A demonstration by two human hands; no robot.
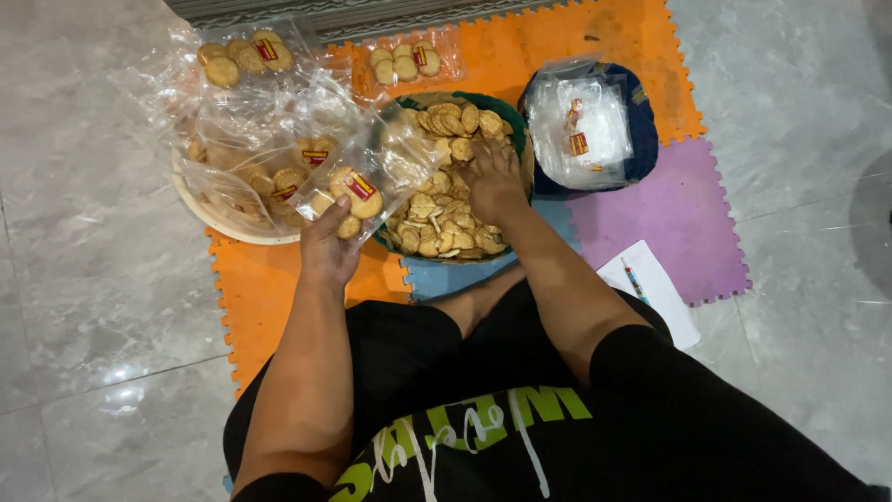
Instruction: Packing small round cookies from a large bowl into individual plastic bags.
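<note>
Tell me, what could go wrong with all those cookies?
The clear bag is held by the left hand alone, so it might tip and spill cookies onto the orange mat. The right hand presses into the heaped cookies in the green basket; some could crack. The pile of filled bags looks slippery and might slide off.

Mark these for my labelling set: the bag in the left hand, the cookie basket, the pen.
bag (358, 191), head view, its red label
cookie basket (509, 121), head view, green far rim
pen (635, 280), head view, mid-barrel
</note>
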